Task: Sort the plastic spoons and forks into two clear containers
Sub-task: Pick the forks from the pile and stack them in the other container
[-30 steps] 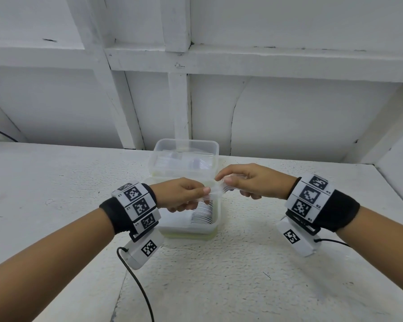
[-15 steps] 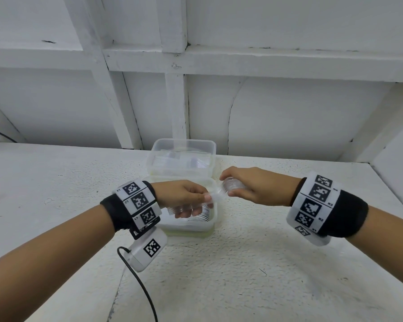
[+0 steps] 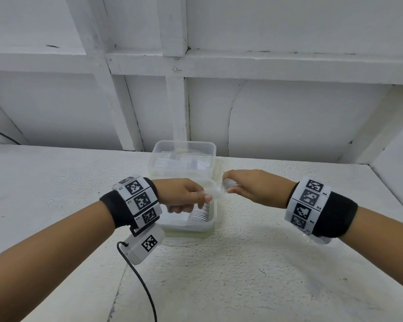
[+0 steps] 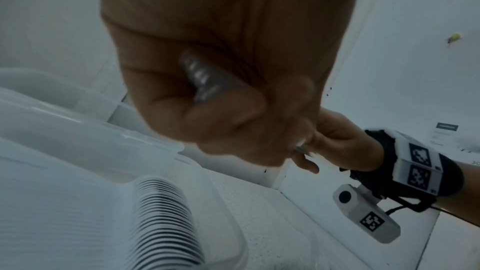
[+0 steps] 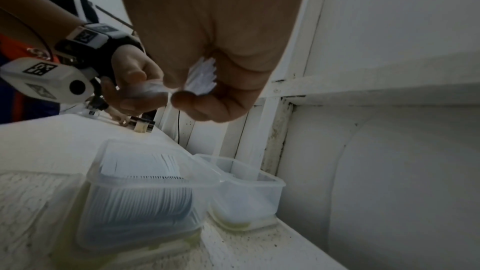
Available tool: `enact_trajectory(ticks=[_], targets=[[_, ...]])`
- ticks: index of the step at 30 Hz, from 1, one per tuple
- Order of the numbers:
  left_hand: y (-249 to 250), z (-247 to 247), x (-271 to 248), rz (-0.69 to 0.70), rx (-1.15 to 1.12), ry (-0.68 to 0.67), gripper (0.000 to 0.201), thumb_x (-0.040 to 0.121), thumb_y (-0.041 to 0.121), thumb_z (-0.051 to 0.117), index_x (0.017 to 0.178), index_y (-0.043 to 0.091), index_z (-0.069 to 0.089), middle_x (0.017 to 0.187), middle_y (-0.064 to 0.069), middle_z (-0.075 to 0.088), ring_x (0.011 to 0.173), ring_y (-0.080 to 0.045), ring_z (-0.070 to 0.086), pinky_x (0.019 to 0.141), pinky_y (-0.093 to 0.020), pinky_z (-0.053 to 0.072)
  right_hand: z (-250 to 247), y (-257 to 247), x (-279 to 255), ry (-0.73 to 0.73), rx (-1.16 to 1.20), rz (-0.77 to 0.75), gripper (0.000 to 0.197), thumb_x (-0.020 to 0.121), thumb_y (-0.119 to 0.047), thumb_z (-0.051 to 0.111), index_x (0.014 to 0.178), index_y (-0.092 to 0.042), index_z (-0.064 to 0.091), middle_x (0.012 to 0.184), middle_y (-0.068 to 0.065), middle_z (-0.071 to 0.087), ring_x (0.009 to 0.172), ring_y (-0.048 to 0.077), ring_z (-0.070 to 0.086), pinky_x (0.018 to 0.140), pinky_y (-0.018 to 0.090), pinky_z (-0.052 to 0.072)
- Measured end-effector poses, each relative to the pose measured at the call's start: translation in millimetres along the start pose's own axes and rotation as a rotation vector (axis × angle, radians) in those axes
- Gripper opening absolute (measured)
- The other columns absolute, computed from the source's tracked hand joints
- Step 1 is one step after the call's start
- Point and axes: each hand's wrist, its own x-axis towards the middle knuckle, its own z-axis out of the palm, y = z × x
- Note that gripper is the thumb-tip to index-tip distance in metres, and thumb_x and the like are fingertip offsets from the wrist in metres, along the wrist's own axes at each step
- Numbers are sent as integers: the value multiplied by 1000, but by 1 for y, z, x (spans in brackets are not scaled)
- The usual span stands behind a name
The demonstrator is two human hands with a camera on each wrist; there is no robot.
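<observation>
- Two clear containers stand touching on the white shelf point(image 3: 254, 263): the near container point(image 3: 213, 225) holds a nested row of spoons point(image 3: 199, 213); the far container point(image 3: 184, 147) holds clear cutlery too faint to identify.
- Left hand point(image 3: 184, 196), fingers curled, grips one end of a bundle of clear cutlery point(image 3: 211, 194) directly above the near container, probably so that pieces released fall into it.
- Right hand point(image 3: 249, 187), fingers likewise curled, pinches a stacked bunch point(image 3: 227, 183) at the bundle's other end; the right wrist view shows serrated white edges point(image 5: 205, 75) in the palm, possibly fork tines.
- Long axis of the held cutlery runs roughly level, left to right between the two hands, across the near container's right rim.
- Opposed grips suggest the bunch is being pulled apart for sorting; which type each hand keeps cannot be told.
</observation>
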Motion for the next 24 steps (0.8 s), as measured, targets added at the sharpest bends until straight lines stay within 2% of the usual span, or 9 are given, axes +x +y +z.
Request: enact_trajectory(ticks=[3,6,9,12,13,16,19,21,24], targets=[[-3,-4,3,16,31,51,34,96,42,43,74,18,51,58,3,44,39,-6,37,40,-16,34,2,1,4,26,140,12,32,97,-29,44,127,-17,46,118,-3,59,97,11,51,72,14,32],[-7,-13,3,16,24,57,32,95,41,45,73,18,52,58,3,44,41,-7,36,40,-17,34,-1,0,10,27,304,20,31,97,-27,46,127,-21,49,113,-12,54,99,6,49,79,15,33],[-12,-27,5,30,40,113,29,95,41,44,81,18,56,65,4,54,49,-6,48,50,-18,42,-4,2,23,44,321,15,30,97,-27,46,126,-19,50,116,-7,56,101,7,48,82,17,33],[-27,-54,9,44,21,398,35,98,40,35,111,16,57,95,5,60,86,-9,57,80,-27,48,-9,8,44,42,301,72,31,98,-26,44,127,-18,49,108,-6,56,97,9,49,76,18,32],[-35,-65,10,36,-58,504,37,99,38,33,117,14,54,102,3,60,94,-13,57,84,-31,47,-11,12,52,42,301,108,31,98,-26,43,128,-19,48,103,-6,54,94,12,51,74,20,33],[-64,-97,17,-50,-191,715,35,100,32,34,119,8,53,105,-3,58,97,-18,54,71,-27,46,-13,25,83,79,333,200,31,99,-26,42,128,-16,48,93,-4,51,83,13,49,72,23,36],[-94,-113,30,-205,-133,707,29,99,28,40,110,6,56,104,-7,60,92,-21,54,63,-24,43,-9,36,120,127,367,263,31,99,-25,41,127,-14,48,88,-1,53,75,12,47,70,23,36],[-112,-115,41,-296,-100,658,28,98,28,43,108,6,56,110,-14,63,96,-26,58,69,-28,47,-2,42,145,116,334,288,34,99,-28,40,129,-14,47,91,4,55,82,17,48,76,25,37],[-129,-114,54,-391,-41,589,40,96,31,47,128,7,50,117,-16,62,107,-27,60,83,-31,49,12,46,176,62,283,297,36,99,-30,39,131,-14,45,105,13,60,88,18,48,78,26,37]])
